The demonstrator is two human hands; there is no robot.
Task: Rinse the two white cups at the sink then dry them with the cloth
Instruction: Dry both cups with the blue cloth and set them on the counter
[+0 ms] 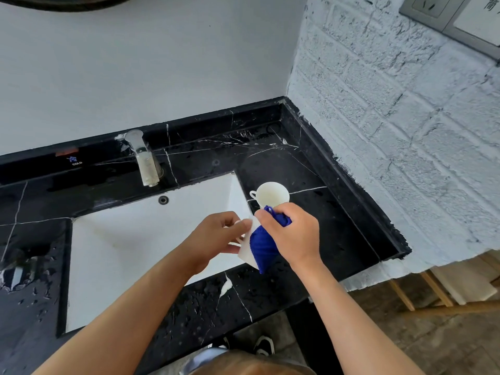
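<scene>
Over the right edge of the sink, we hold one white cup (247, 246) in our left hand (216, 236), fingers wrapped around its side and handle, while our right hand (293, 234) is closed on the blue cloth (263, 249) and presses a bunched part of it against the cup. We judge this to be the drying step for this cup, still under way, since the cloth covers much of it and we cannot tell how much of the surface has been wiped.

Just beyond our right hand, the second white cup (272, 196) stands upright on the black counter (311, 169), near the right rim of the sink (121, 239), with its handle toward the left. Whether it is already dry or only rinsed, we cannot tell; no drops show on it at this size.

Farther left and back, the tap (144, 161) runs no water, and drops lie scattered on the counter at the near and left sides, so rinsing looks finished to us. What remains, by our reckoning, is to finish wiping the held cup, set it down, and possibly dry the standing one.
</scene>
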